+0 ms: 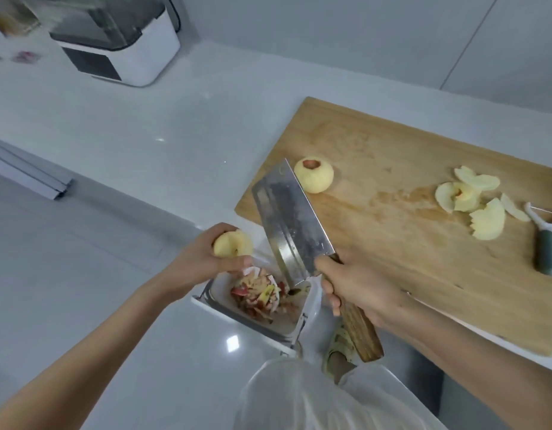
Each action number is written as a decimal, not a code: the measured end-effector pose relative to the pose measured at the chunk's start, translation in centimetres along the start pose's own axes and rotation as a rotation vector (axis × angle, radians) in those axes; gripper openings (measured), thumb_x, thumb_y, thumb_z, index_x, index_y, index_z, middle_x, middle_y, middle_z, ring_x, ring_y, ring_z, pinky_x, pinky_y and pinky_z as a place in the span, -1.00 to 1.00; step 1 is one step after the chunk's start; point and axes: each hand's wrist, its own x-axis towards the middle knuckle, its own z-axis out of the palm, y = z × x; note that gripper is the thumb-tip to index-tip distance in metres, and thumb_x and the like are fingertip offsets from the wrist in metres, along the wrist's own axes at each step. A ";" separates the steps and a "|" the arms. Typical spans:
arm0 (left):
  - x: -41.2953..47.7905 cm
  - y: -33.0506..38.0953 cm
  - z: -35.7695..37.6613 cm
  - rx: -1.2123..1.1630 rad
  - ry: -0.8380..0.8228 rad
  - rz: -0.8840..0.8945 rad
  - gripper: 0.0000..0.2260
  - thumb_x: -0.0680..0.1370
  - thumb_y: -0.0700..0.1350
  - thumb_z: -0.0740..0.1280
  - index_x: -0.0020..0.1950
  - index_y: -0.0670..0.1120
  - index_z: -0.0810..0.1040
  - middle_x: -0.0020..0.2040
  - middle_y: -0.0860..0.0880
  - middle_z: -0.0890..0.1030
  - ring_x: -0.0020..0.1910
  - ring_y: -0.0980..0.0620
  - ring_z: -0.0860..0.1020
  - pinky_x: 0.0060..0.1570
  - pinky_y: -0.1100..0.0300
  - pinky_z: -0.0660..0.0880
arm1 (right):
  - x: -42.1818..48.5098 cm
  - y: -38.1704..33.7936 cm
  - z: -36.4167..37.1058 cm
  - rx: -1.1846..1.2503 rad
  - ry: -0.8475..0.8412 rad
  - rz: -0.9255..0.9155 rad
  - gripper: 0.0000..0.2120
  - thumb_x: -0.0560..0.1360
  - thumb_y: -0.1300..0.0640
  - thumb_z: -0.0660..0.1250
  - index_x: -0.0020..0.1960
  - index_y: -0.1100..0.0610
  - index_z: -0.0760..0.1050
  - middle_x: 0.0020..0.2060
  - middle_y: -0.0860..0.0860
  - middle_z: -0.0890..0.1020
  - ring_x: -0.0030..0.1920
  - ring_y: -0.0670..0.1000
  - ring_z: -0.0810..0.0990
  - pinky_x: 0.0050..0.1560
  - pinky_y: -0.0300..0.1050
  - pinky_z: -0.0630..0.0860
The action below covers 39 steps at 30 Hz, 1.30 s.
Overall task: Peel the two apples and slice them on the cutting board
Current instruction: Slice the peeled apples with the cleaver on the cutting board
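From the head view, both apples look peeled: the left hand (pixel 203 262) grips a partly cut apple (pixel 233 243) over the peel bin (pixel 299 328), the right hand (pixel 358 287) grips the cleaver (pixel 288 221), one whole peeled apple (pixel 314 175) waits near the cutting board's (pixel 392 150) left edge, and slices (pixel 473 206) lie at its right.

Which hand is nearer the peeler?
Right. The right hand, gripping the cleaver, is left of the peeler; the left hand, holding an apple piece, is farther left.

Right edge seemingly crops the peeler (pixel 543 243).
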 end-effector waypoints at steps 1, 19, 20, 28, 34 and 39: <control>0.4 0.2 0.3 -0.063 -0.012 -0.006 -0.61 0.31 -0.07 0.58 0.08 0.00 0.55 0.01 -0.05 0.61 -0.07 -0.04 0.63 -0.05 0.08 0.61 | -0.2 0.1 -0.2 0.006 0.035 -0.004 -0.79 0.55 0.24 0.14 -0.27 0.20 0.35 -0.60 0.01 0.40 -0.62 -0.02 0.34 -0.57 -0.26 0.34; 14.3 12.1 15.6 -0.684 -0.304 -0.285 -0.79 0.59 -0.11 0.23 0.14 -0.13 0.58 0.15 -0.17 0.56 0.06 -0.16 0.56 -0.20 0.01 0.58 | 0.7 1.6 -17.2 0.108 0.405 -0.036 -0.80 0.54 0.24 0.16 -0.26 0.20 0.33 -0.57 0.06 0.39 -0.59 0.03 0.36 -0.52 -0.17 0.37; 15.0 12.7 16.6 -0.555 -0.259 -0.260 -0.82 0.59 -0.12 0.25 0.08 -0.11 0.61 0.15 -0.16 0.56 0.06 -0.15 0.56 -0.17 -0.01 0.57 | 1.1 1.9 -18.3 0.103 0.406 -0.031 -0.82 0.54 0.24 0.16 -0.24 0.21 0.34 -0.56 0.07 0.40 -0.58 0.03 0.37 -0.52 -0.16 0.38; 21.5 12.8 23.2 0.454 0.145 0.438 -0.82 0.53 -0.09 0.34 0.11 -0.02 0.63 0.04 0.00 0.57 -0.03 0.07 0.52 -0.06 0.30 0.38 | 4.1 2.9 -24.5 -0.009 0.399 -0.038 -0.80 0.54 0.25 0.16 -0.26 0.21 0.33 -0.59 0.03 0.43 -0.63 0.02 0.41 -0.54 -0.19 0.38; 22.2 10.0 25.0 0.722 0.046 0.508 -0.46 0.41 -0.02 0.50 0.33 -0.14 0.46 0.28 -0.13 0.46 0.30 -0.13 0.41 0.30 0.07 0.34 | 5.6 2.9 -25.0 -0.164 0.383 -0.016 -0.78 0.56 0.19 0.15 -0.26 0.21 0.32 -0.53 0.11 0.46 -0.65 -0.08 0.44 -0.53 -0.24 0.43; 21.4 10.2 23.5 0.720 0.027 0.428 -0.36 0.38 0.14 0.47 0.38 -0.06 0.41 0.31 -0.02 0.43 0.28 -0.02 0.41 0.30 0.11 0.33 | 7.0 3.2 -24.0 -0.278 0.399 0.018 -0.72 0.58 0.10 0.15 -0.26 0.22 0.33 -0.44 0.10 0.46 -0.46 0.07 0.53 -0.40 -0.04 0.52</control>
